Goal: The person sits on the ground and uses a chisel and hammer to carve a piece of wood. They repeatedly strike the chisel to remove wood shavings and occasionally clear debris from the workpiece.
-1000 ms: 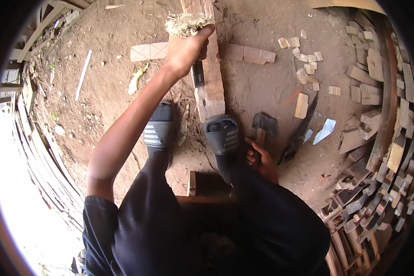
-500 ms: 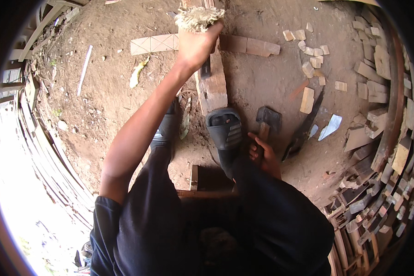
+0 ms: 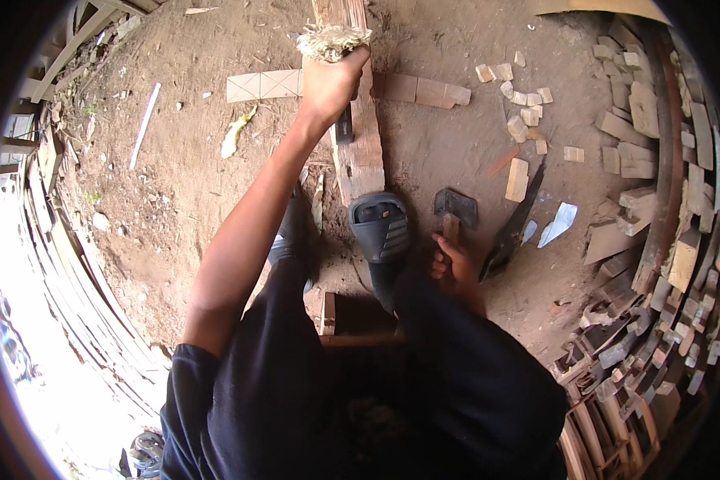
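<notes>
My left hand (image 3: 330,86) is wrapped round a chisel, whose splayed, frayed pale top (image 3: 334,43) sticks out past the fist. The chisel's dark metal blade (image 3: 343,128) shows below the hand, over a thick wooden beam (image 3: 358,164). Beside my right knee, my right hand (image 3: 454,268) grips the wooden handle (image 3: 451,226) of a hammer with a broad dark head (image 3: 457,206). That head is low, close to the ground. My right sandal (image 3: 380,226) is at the beam's near end. Where the blade's tip meets the wood cannot be made out.
A flat plank marked with crossed lines (image 3: 264,86) lies crosswise at the beam. Small wood blocks (image 3: 528,118) are scattered on the dirt to the right, near a long dark strip (image 3: 517,228). Stacked offcuts (image 3: 640,208) line the right side. A low wooden seat edge (image 3: 360,340) is beneath me.
The view has shifted slightly, so the scene sits a little further left. My right fingers look more closed round the hammer handle. My left hand keeps its hold on the chisel.
</notes>
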The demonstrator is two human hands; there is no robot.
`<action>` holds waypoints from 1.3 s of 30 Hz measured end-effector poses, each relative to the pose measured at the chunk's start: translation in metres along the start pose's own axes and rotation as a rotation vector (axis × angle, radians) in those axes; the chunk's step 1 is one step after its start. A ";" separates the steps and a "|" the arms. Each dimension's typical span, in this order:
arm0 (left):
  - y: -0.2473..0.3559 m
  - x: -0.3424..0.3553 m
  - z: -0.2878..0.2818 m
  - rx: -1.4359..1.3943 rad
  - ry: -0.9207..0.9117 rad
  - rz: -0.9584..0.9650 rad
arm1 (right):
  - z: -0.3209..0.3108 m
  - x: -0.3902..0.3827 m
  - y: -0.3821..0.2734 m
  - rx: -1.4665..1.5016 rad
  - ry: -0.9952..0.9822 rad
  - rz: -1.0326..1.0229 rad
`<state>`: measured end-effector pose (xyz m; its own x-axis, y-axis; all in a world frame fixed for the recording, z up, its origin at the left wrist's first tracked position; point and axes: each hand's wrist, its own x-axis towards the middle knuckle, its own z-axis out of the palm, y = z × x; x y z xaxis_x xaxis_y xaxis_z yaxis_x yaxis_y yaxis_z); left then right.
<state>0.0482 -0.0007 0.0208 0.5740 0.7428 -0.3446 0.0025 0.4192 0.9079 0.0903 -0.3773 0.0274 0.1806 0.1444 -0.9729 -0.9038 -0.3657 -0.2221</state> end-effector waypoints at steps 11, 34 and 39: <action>0.008 -0.003 0.008 0.055 0.078 0.126 | 0.163 -0.113 -0.216 -1.107 0.054 -0.732; -0.008 0.014 0.006 -0.033 0.152 0.143 | 0.288 -0.082 -0.277 -1.477 -0.302 -0.818; -0.009 0.012 0.004 -0.072 0.166 0.178 | 0.274 -0.078 -0.278 -1.648 -0.398 -0.627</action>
<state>0.0585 0.0019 0.0094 0.4177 0.8813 -0.2209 -0.1487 0.3061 0.9403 0.2216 -0.0353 0.1830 -0.0107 0.7027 -0.7114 0.5711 -0.5797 -0.5812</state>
